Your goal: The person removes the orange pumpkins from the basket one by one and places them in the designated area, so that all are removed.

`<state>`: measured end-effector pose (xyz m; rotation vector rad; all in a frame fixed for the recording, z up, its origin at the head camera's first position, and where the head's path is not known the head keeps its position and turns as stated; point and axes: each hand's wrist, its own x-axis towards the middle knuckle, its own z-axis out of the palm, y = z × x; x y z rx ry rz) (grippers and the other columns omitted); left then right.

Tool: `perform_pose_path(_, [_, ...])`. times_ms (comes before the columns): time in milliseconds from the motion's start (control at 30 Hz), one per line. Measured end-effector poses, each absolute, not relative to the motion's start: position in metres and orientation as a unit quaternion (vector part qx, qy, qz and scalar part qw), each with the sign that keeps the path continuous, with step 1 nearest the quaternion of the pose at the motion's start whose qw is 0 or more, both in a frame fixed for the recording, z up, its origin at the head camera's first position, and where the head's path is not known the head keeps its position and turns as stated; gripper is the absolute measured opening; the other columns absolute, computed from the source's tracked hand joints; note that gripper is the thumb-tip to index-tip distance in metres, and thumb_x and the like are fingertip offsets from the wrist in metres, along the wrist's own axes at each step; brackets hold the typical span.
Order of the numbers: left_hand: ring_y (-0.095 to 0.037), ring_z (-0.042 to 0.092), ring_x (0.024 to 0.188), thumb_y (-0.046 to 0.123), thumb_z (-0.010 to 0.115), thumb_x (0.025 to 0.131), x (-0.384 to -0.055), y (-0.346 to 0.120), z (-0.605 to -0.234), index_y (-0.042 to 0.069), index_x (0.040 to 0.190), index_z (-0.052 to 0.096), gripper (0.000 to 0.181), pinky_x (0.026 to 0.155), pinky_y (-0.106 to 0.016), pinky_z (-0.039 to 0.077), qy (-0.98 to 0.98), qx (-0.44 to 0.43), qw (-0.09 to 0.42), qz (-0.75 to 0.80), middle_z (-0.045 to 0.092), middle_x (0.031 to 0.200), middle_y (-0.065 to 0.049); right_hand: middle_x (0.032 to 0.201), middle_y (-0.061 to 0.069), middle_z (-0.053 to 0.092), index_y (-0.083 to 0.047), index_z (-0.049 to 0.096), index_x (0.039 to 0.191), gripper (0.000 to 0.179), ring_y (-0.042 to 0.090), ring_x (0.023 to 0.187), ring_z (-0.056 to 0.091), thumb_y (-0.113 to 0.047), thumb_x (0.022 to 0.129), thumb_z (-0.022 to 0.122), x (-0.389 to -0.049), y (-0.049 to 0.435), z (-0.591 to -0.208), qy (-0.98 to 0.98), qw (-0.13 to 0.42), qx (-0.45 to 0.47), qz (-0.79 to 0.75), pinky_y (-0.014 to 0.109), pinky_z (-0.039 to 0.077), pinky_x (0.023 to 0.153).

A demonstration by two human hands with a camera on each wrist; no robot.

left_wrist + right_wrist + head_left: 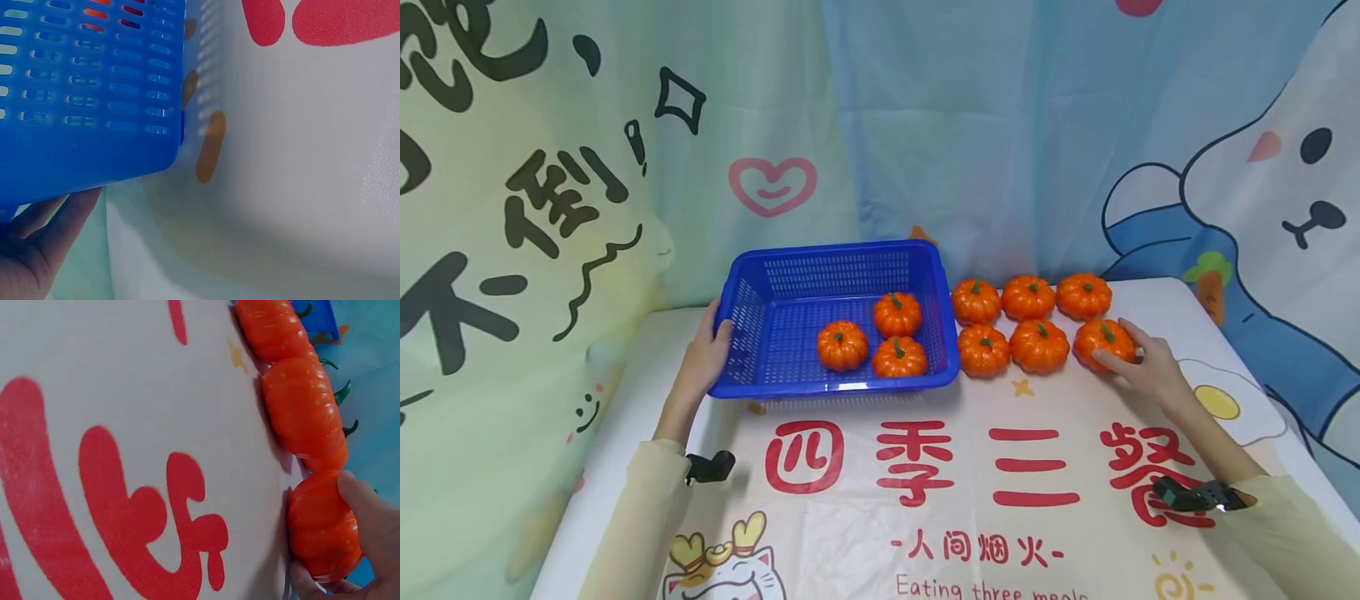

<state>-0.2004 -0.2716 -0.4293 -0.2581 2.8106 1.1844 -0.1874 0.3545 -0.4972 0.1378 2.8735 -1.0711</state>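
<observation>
A blue plastic basket (pixel 835 389) stands on the table, with three small orange pumpkins (pixel 842 346) in its right half. My left hand (pixel 706 350) holds the basket by its left side, thumb at the rim; in the left wrist view the fingers (pixel 70 215) reach up against its outer wall. Right of the basket, more pumpkins (pixel 1039 346) with green stems sit in two rows of three. My right hand (pixel 1150 367) grips the front-row pumpkin (pixel 1103 340) at the right end, thumb on the near side and fingers around the far side.
A printed cloth with large red characters (pixel 1036 458) covers the table (pixel 647 367). Behind it hangs a pale blue and green curtain (pixel 940 150) with cartoon drawings. Dark wrist cameras (pixel 711 467) are strapped to both forearms.
</observation>
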Motion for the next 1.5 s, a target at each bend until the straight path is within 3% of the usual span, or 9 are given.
perform_pose_path(400, [-0.051,0.023,0.143,0.037,0.022,0.105,-0.199,-0.27,-0.429,0.02,0.158,-0.001,0.059,0.113,-0.065,0.022,0.913,-0.087,0.043,0.396,0.016,0.16,-0.023,0.133,0.041,0.031,0.002,0.014,0.153,0.085,0.052,0.118,0.031,-0.047,0.096,0.053,-0.187,0.354,-0.497,0.944,0.029,0.039,-0.327,0.065,0.046,0.091])
perform_pose_path(567, [-0.052,0.024,0.143,0.036,0.022,0.105,-0.2,-0.27,-0.43,0.02,0.158,0.0,0.059,0.113,-0.066,0.023,0.915,-0.085,0.04,0.391,0.017,0.16,-0.024,0.145,0.043,0.02,0.002,0.003,0.154,0.091,0.058,0.13,0.024,-0.051,0.096,0.05,-0.188,0.354,-0.493,0.934,0.063,0.047,-0.348,0.073,0.033,0.098])
perform_pose_path(733, [-0.052,0.026,0.142,0.036,0.022,0.105,-0.202,-0.269,-0.432,0.02,0.158,0.0,0.059,0.112,-0.066,0.024,0.914,-0.085,0.037,0.394,0.017,0.16,-0.024,0.148,0.044,0.014,-0.001,-0.01,0.153,0.098,0.06,0.132,0.023,-0.053,0.095,0.05,-0.187,0.356,-0.481,0.935,0.057,0.063,-0.345,0.073,0.034,0.095])
perform_pose_path(900, [-0.052,0.026,0.142,0.036,0.022,0.105,-0.201,-0.269,-0.432,0.021,0.158,-0.001,0.059,0.112,-0.066,0.025,0.914,-0.09,0.038,0.393,0.017,0.16,-0.024,0.152,0.038,0.019,-0.006,0.001,0.156,0.088,0.058,0.134,0.027,-0.043,0.096,0.054,-0.171,0.339,-0.45,0.927,-0.016,0.05,-0.37,0.071,0.037,0.094])
perform_pose_path(1067, [-0.052,0.027,0.141,0.036,0.021,0.105,-0.201,-0.27,-0.429,0.021,0.158,-0.002,0.059,0.111,-0.067,0.026,0.914,-0.094,0.039,0.392,0.017,0.16,-0.025,0.152,0.03,0.03,-0.01,0.014,0.156,0.078,0.053,0.134,0.033,-0.039,0.097,0.055,-0.15,0.305,-0.416,0.911,0.006,-0.004,-0.413,0.066,0.037,0.097])
perform_pose_path(1133, [-0.052,0.027,0.141,0.036,0.021,0.105,-0.2,-0.271,-0.429,0.021,0.158,-0.002,0.059,0.111,-0.066,0.025,0.914,-0.095,0.037,0.392,0.017,0.16,-0.025,0.15,0.028,0.035,-0.01,0.018,0.156,0.075,0.05,0.132,0.037,-0.038,0.097,0.056,-0.144,0.293,-0.408,0.91,0.019,-0.027,-0.412,0.058,0.043,0.097])
perform_pose_path(1233, [-0.052,0.026,0.142,0.035,0.021,0.105,-0.2,-0.271,-0.429,0.02,0.158,-0.001,0.059,0.112,-0.066,0.025,0.914,-0.097,0.037,0.392,0.017,0.16,-0.024,0.148,0.025,0.039,-0.01,0.025,0.154,0.071,0.046,0.131,0.04,-0.034,0.096,0.058,-0.141,0.28,-0.403,0.904,0.03,-0.063,-0.423,0.031,0.054,0.092])
perform_pose_path(1333, [-0.051,0.025,0.143,0.035,0.022,0.105,-0.2,-0.271,-0.429,0.02,0.158,0.0,0.059,0.113,-0.065,0.024,0.914,-0.095,0.035,0.392,0.017,0.16,-0.023,0.148,0.022,0.041,-0.012,0.03,0.152,0.066,0.044,0.13,0.043,-0.032,0.096,0.059,-0.141,0.271,-0.402,0.897,0.039,-0.089,-0.43,0.013,0.052,0.083])
perform_pose_path(1500, [-0.051,0.024,0.143,0.034,0.023,0.105,-0.201,-0.27,-0.43,0.018,0.158,0.001,0.059,0.114,-0.065,0.022,0.916,-0.09,0.032,0.391,0.017,0.16,-0.024,0.15,0.02,0.041,-0.011,0.037,0.149,0.062,0.045,0.132,0.042,-0.033,0.096,0.059,-0.143,0.247,-0.4,0.892,0.079,-0.118,-0.43,0.048,0.053,0.094])
